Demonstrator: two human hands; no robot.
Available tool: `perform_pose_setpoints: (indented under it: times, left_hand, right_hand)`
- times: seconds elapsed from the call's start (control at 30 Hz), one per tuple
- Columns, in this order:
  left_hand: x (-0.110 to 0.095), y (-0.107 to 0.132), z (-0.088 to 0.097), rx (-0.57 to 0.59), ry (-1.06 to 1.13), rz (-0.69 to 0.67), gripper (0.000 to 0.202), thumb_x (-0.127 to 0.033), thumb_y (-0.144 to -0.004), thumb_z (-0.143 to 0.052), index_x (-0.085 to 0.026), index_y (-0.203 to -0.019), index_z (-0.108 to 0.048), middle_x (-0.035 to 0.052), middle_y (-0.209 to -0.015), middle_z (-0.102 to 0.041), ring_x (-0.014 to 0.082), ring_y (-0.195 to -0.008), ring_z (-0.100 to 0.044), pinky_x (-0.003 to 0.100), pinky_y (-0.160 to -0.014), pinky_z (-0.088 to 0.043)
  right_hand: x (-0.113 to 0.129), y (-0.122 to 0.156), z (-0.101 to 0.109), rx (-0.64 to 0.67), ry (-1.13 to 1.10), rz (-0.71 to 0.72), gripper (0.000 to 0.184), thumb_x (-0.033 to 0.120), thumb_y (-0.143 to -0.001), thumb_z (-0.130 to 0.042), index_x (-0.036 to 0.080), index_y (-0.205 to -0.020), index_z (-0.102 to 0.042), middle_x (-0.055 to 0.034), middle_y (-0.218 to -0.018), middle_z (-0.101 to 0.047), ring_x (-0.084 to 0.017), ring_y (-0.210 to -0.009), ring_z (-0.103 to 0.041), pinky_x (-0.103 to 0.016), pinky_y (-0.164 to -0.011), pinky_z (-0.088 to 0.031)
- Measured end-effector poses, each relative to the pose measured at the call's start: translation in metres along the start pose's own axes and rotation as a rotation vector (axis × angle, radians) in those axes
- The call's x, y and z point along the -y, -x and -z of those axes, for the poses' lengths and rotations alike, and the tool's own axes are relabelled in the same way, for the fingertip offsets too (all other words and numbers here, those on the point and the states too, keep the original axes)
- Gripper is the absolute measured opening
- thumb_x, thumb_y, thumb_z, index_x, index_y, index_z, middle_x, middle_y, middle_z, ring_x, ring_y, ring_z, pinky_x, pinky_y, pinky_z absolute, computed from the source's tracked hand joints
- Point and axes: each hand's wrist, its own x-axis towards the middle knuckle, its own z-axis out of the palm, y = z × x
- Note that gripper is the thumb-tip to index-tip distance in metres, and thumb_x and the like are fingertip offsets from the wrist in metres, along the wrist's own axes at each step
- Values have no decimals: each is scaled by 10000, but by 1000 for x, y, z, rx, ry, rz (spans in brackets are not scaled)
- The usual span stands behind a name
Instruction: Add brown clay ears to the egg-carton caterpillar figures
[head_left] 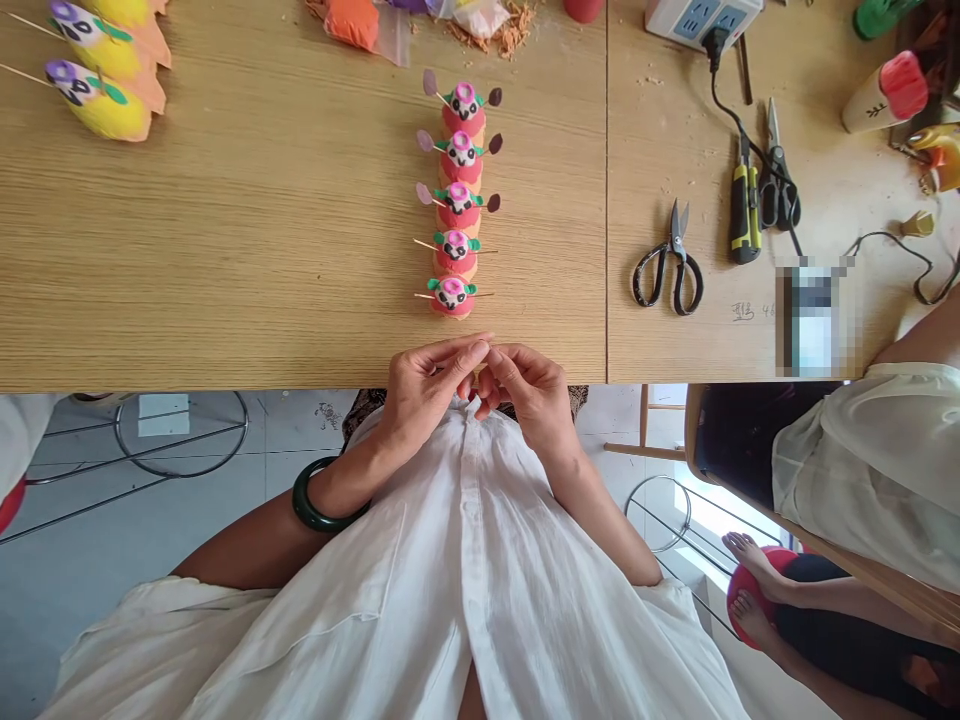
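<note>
My left hand (433,378) and my right hand (527,385) meet at the table's front edge, thumbs and fingertips pinched together. Whatever lies between the fingertips is too small or hidden to name. Just beyond them stands a row of several small clay figures (459,205) with red bodies, white faces, pink rings on top and green ears. Thin sticks poke out sideways from each. On the three farther figures the sticks carry flat purple ovals (425,141); the two nearest have bare sticks (424,243). A dark green bangle (321,510) circles my left wrist.
Black-handled scissors (670,265), a yellow-black cutter (745,215) and a second pair of scissors (778,180) lie right. A cord runs from a power strip (701,20). Yellow clay figures (112,105) stand far left, orange clay (352,22) at the back. Another person (885,450) sits at right.
</note>
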Motion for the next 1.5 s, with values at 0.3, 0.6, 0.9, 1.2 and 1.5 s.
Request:
perform_pose_setpoints:
  times: [0.3,0.6,0.9,1.2,1.5]
  left_hand:
    - [4,-1,1,-47,3,-9,367,-513,-928,-706,-176,-873,-840,-47,-511,-418,81,-492,-367,221,-479,-350]
    - [2,-3,4,64,-4,18,372,-544,-878,-761,-177,-866,-820,-24,-566,-493,108,-542,-447,246,-521,-403]
    - [7,-1,5,-26,-14,-19,288,-445,-849,-801,-187,-966,-851,-39,-574,-515,91,-536,-426,234,-511,-357]
    - [7,0,7,-69,-162,-96,177,-361,-882,-753,-207,-864,-839,-33,-562,-524,97,-524,-433,232,-523,-378]
    - [2,3,5,-13,-63,3,351,-477,-910,-748,-187,-1076,-858,-36,-545,-524,86,-522,-434,215,-503,-352]
  right_hand:
    - [1,0,0,-72,26,-19,408,593,-847,-780,191,-878,-722,58,-629,-623,-89,-516,-589,-251,-508,-611]
    - [2,0,-1,-81,-1,32,370,543,-816,-838,194,-823,-713,51,-640,-627,-93,-505,-601,-250,-491,-595]
    - [-4,-1,-1,-154,-44,27,324,497,-835,-831,192,-815,-724,56,-634,-621,-77,-499,-546,-236,-484,-594]
    - [4,5,-5,-239,150,113,351,534,-814,-831,217,-908,-715,17,-797,-681,-109,-625,-613,-248,-546,-589]
    - [1,3,-1,-275,144,123,288,473,-835,-827,217,-837,-695,24,-798,-682,-93,-564,-603,-255,-536,-529]
